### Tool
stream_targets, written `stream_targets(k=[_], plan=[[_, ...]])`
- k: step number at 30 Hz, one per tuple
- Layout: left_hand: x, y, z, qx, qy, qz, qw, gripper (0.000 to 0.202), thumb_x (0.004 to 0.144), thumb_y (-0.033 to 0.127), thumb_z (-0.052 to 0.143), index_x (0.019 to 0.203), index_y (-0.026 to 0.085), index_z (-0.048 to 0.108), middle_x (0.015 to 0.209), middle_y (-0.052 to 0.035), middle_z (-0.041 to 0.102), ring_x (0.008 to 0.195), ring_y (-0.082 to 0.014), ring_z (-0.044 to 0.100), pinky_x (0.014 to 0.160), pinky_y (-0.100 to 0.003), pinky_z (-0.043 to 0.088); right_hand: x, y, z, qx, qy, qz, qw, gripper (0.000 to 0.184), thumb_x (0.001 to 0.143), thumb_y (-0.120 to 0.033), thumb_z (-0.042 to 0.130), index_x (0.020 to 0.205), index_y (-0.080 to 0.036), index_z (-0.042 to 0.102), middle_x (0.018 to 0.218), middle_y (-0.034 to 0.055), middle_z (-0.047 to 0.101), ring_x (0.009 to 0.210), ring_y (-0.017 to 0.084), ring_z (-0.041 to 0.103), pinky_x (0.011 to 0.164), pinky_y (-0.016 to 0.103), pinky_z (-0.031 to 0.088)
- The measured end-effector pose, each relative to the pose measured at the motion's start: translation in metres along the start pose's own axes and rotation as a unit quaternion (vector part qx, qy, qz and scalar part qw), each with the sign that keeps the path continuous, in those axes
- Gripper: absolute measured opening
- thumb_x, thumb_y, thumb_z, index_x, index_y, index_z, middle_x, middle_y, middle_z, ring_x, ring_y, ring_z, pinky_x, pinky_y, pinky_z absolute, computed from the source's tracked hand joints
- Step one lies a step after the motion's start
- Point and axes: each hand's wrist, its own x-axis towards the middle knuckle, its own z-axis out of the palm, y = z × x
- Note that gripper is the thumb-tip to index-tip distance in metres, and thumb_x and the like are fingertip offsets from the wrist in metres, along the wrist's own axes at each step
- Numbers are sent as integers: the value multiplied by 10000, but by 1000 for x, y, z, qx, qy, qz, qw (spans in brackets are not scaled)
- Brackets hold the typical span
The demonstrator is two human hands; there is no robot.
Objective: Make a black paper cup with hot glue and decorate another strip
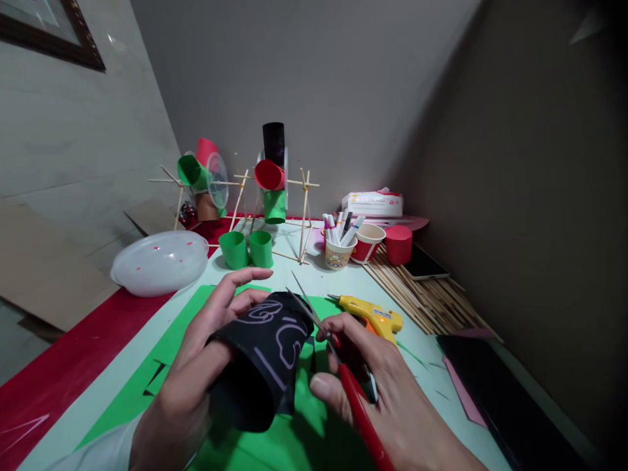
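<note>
My left hand (189,360) holds the black paper tube (260,343), already rolled and drawn on, left of the yellow glue gun (373,315), while red-handled scissors (354,389), blades parted, sit in my right hand (390,376) before the gun, trimming seemingly unfinished.

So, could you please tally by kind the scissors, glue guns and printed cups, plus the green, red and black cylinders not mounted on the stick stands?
Scissors, in the right hand: 1
Glue gun: 1
Printed cups: 2
Green cylinders: 2
Red cylinder: 1
Black cylinder, in the left hand: 1
Total: 8
</note>
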Motion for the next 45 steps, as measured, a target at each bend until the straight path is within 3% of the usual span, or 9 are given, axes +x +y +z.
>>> stream_targets(k=[6,10,14,18,21,27,32,38,45], plan=[[-3,1,7,-25,30,-18,999,520,752,409,602,1253,305,513,1174,-10,683,1069,-264,662,800,-277,513,-1,-1,1,-42,31,-18,999,292,764,-450,698,896,-249,532,819,24,572,753,232,512,646,341,361],[-3,-5,1,-32,26,-19,999,485,791,418,617,1256,310,529,1187,-5,669,1113,-252,637,810,-241,508,-2,-2,2,-66,47,-53,995,298,767,-415,711,948,-241,550,922,46,595,819,246,532,705,365,399],[2,-17,-9,-33,-26,15,999,548,768,457,672,1279,316,531,1189,-22,663,1073,-269,648,801,-254,542,-4,-1,2,-69,54,-74,993,255,792,-389,712,931,-252,549,880,20,590,790,225,529,681,344,399],[10,-21,-9,-9,-28,20,999,471,800,258,679,1246,339,553,1029,14,679,924,-192,669,753,-206,539,-5,0,1,-58,58,-78,994,247,804,-397,714,925,-258,549,874,12,590,775,214,520,668,331,391],[14,-18,-6,-6,-17,18,1000,479,789,170,691,1225,316,557,957,16,680,886,-189,671,736,-212,537,-4,0,1,-59,55,-75,994,251,813,-418,705,941,-263,554,875,10,589,767,211,512,664,329,383],[16,-17,-8,-16,-21,3,1000,454,785,181,707,1199,298,563,946,22,689,872,-173,679,750,-209,532,-3,0,1,-49,50,-66,995,262,795,-404,727,925,-258,553,811,-7,573,713,192,489,631,311,354],[15,-14,-6,-12,-6,-10,1000,463,718,327,753,1143,247,590,957,-14,707,863,-214,695,725,-242,528,-3,1,1,-57,58,-80,993,256,817,-425,715,910,-262,542,748,-20,543,663,180,465,614,299,346],[22,-22,-8,-42,-22,-8,999,408,752,198,725,1130,283,600,935,33,681,860,-159,680,737,-207,528,-1,3,1,-61,50,-77,994,277,851,-471,669,847,-251,501,647,-39,497,584,155,434,537,269,311],[25,-25,-15,-27,-31,27,999,409,789,239,718,1176,275,591,979,11,686,903,-177,675,753,-219,524,-3,4,-1,-68,47,-94,992,267,880,-402,652,780,-244,461,559,-84,416,504,111,364,485,239,278]])
